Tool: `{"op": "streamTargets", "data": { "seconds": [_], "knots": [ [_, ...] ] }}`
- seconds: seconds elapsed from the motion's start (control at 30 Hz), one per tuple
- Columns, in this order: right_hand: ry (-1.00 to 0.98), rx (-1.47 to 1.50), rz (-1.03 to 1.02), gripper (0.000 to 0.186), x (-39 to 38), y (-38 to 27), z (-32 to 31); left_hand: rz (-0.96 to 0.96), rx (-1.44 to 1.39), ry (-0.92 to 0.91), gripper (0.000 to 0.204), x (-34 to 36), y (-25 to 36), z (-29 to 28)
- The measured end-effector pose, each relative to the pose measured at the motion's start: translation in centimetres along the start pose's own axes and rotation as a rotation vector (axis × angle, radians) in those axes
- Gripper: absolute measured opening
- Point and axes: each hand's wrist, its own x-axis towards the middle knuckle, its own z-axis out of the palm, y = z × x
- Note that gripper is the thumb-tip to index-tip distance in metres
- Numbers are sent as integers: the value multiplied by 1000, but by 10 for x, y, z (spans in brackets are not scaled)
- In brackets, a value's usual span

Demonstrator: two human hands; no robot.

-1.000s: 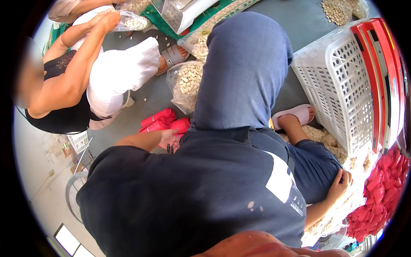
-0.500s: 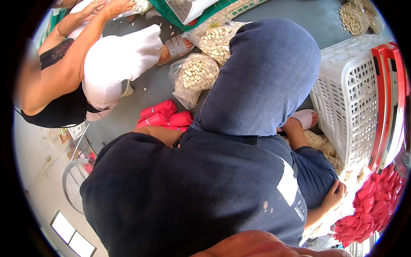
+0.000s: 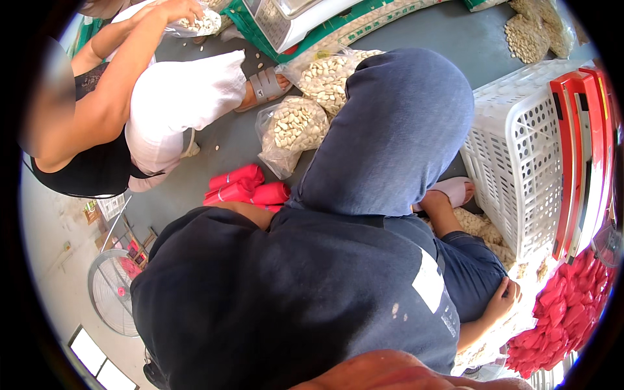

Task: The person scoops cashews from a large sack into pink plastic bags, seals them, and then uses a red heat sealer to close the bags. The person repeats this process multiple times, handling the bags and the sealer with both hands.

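My right hand rests on the dark shorts at my bent right leg, its fingers apart and slightly curled. My left forearm reaches toward the red plastic rolls; its hand is hidden behind my dark shirt. Beyond my blue-grey trouser knee lie clear bags of pale seeds. At upper left a co-worker's hands hold another clear bag of seeds.
A white crate stands right, beside red-and-white appliances and a red packet heap. A white scale and green-printed sack are at the top, more seed bags top right, a fan lower left.
My left hand, visible near the red rolls a second ago, has gone out of sight behind my body. The co-worker's hands have shifted upward in the picture.
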Motion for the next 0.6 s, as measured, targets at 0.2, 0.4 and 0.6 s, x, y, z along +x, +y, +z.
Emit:
{"op": "streamTargets", "data": {
  "seconds": [0.2, 0.4, 0.6],
  "knots": [
    [12, -32, 4, 21, -1, -2, -2, 6, 47, 22, 59, -1, 5, 2],
    [-8, -4, 29, 21, 2, -6, -3, -12, 78, 32, 58, 1, 7, 2],
    [5, -38, 27, 21, -2, -3, -3, -22, 184, 69, 56, 2, 20, 3]
  ]
}}
